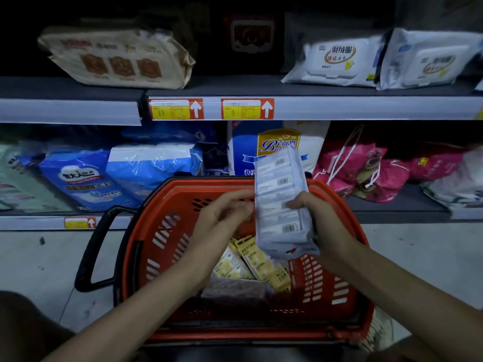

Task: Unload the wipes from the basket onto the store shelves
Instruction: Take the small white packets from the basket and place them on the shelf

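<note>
A pale blue-white multipack of wipes stands upright above the red basket, barcodes facing me. My right hand grips its right side, thumb across the front. My left hand touches the pack's left edge with curled fingers. Yellow wipe packs and a greyish pack lie inside the basket. White wipe packs lean on the upper shelf at the right.
A beige pack lies on the upper shelf's left; the shelf's middle is dark. The lower shelf holds blue bags, a white-blue bag and pink bags. The basket's black handle sticks out left over the grey floor.
</note>
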{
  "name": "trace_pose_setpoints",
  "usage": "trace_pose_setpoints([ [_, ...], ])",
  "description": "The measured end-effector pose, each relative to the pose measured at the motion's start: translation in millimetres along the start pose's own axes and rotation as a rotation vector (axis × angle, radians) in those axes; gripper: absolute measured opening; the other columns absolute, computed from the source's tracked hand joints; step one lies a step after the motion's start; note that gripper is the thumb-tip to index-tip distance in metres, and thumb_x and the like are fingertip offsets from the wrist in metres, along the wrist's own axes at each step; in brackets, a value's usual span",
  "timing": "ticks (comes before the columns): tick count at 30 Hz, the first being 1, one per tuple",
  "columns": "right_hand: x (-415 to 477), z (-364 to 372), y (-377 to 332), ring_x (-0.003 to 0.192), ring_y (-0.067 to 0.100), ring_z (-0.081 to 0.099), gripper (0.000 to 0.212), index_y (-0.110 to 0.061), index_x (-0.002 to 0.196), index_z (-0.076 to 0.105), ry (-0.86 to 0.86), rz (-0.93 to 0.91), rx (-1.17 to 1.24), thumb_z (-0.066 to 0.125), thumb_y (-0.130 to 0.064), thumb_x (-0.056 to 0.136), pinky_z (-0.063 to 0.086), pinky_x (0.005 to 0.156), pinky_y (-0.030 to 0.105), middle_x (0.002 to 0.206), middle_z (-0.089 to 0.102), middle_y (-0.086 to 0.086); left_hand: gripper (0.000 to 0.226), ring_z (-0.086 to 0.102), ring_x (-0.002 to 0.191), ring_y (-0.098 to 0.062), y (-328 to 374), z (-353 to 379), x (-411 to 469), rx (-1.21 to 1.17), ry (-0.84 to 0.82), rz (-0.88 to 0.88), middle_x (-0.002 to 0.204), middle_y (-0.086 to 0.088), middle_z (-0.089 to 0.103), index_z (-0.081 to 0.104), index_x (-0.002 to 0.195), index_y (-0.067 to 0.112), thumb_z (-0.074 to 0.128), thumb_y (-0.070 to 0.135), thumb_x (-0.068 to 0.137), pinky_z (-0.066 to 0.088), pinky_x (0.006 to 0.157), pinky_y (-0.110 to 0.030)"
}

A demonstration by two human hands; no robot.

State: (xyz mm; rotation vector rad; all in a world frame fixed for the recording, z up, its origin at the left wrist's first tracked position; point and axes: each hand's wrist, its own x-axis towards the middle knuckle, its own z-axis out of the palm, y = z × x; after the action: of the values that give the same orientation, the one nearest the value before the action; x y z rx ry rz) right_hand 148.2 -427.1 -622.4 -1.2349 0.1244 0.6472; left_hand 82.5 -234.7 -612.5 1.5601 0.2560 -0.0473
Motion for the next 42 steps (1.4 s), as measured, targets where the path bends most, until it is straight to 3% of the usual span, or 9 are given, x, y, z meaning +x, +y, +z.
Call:
trace_pose_setpoints([
  [4, -2.5, 14.4, 3.7, 0.111, 0.036, 0.071, 0.048, -0.018, 0.135, 0.064, -0.009, -0.182, -0.164, 0.073, -0.024, 0.088, 0.055, 0.096, 0.057, 0.121, 0.074, 0.013, 0.048, 0.068, 0.12, -0.011, -1.8, 4.1, -0.6, -0.03, -0.1, -0.04, 0.124, 0.006, 0.072, 0.063, 0.138, 0.044, 0.069, 0.044, 0.09, 0.052, 0.107, -0.047],
  [7, -8.8, 25.3, 6.6, 0.122, 0.022, 0.067, 0.045, -0.027, 0.141, 0.06, -0.019, -0.244, -0.169, 0.061, -0.032, 0.096, 0.053, 0.1, 0.042, 0.131, 0.071, 0.0, 0.045, 0.068, 0.121, -0.008, -4.8, 3.9, 0.2, -0.09, -0.067, -0.039, 0.129, 0.009, 0.073, 0.063, 0.139, 0.04, 0.071, 0.038, 0.095, 0.051, 0.11, -0.046],
  [10, -15.6, 29.2, 5.9, 0.128, 0.011, 0.062, 0.04, -0.036, 0.141, 0.06, -0.019, -0.3, -0.241, 0.057, -0.031, 0.102, 0.054, 0.101, 0.032, 0.138, 0.066, -0.007, 0.046, 0.067, 0.127, -0.026, -8.9, -0.8, 5.7, -0.244, -0.074, -0.088, 0.137, -0.004, 0.07, 0.064, 0.141, 0.028, 0.072, 0.036, 0.097, 0.048, 0.111, -0.052],
  [14, -30.2, 30.8, 1.4, 0.128, 0.006, 0.06, 0.041, -0.027, 0.143, 0.059, -0.091, -0.439, -0.407, 0.061, -0.021, 0.102, 0.053, 0.099, 0.021, 0.145, 0.055, -0.003, 0.053, 0.066, 0.127, -0.035, -2.7, -7.7, 8.8, -0.435, -0.083, -0.19, 0.137, -0.014, 0.069, 0.064, 0.14, 0.019, 0.063, 0.045, 0.094, 0.048, 0.109, -0.054],
  [21, -40.8, 33.3, -10.1, 0.142, 0.002, 0.042, 0.062, -0.037, 0.15, 0.047, -0.103, -0.597, -0.696, 0.071, -0.015, 0.097, 0.045, 0.114, 0.031, 0.158, 0.028, -0.019, 0.046, 0.068, 0.122, -0.037, 22.3, -14.2, 3.5, -0.493, -0.07, -0.193, 0.133, -0.013, 0.071, 0.063, 0.14, 0.017, 0.048, 0.04, 0.104, 0.053, 0.105, -0.057],
  [27, -52.5, 39.2, -28.0, 0.154, 0.008, 0.023, 0.091, -0.035, 0.158, 0.033, -0.106, -0.8, -1.0, 0.082, -0.047, 0.082, 0.042, 0.117, 0.042, 0.164, 0.015, -0.012, 0.043, 0.07, 0.121, -0.034, 50.9, -10.4, -7.5, -0.461, -0.064, -0.115, 0.134, -0.01, 0.071, 0.062, 0.141, 0.023, 0.054, 0.04, 0.103, 0.054, 0.098, -0.055],
  [32, -68.4, 44.3, -44.0, 0.153, -0.005, 0.013, 0.105, -0.036, 0.161, 0.026, -0.084, -0.864, -1.092, 0.084, -0.053, 0.075, 0.024, 0.115, 0.009, 0.165, 0.009, -0.02, 0.043, 0.07, 0.121, -0.028, 80.1, -3.3, -21.8, -0.332, -0.102, 0.006, 0.133, -0.006, 0.072, 0.06, 0.143, 0.026, 0.054, 0.04, 0.103, 0.053, 0.104, -0.051],
  [36, -84.1, 52.1, -55.0, 0.149, -0.016, 0.009, 0.103, -0.047, 0.158, 0.022, -0.054, -0.853, -0.993, 0.087, -0.048, 0.077, 0.025, 0.105, -0.004, 0.165, 0.006, -0.031, 0.04, 0.068, 0.124, -0.028, 106.3, -0.3, -30.1, -0.224, -0.108, 0.117, 0.135, -0.003, 0.071, 0.063, 0.142, 0.029, 0.058, 0.039, 0.103, 0.051, 0.107, -0.053],
  [42, -97.8, 56.9, -85.3, 0.149, -0.006, 0.03, 0.091, -0.057, 0.152, 0.032, 0.031, -0.946, -0.84, 0.08, -0.014, 0.087, 0.04, 0.118, 0.032, 0.161, 0.03, -0.031, 0.038, 0.069, 0.124, -0.022, 152.9, 6.4, -37.5, -0.145, -0.096, 0.204, 0.131, -0.001, 0.073, 0.069, 0.135, 0.026, 0.056, 0.045, 0.104, 0.051, 0.109, -0.049],
])
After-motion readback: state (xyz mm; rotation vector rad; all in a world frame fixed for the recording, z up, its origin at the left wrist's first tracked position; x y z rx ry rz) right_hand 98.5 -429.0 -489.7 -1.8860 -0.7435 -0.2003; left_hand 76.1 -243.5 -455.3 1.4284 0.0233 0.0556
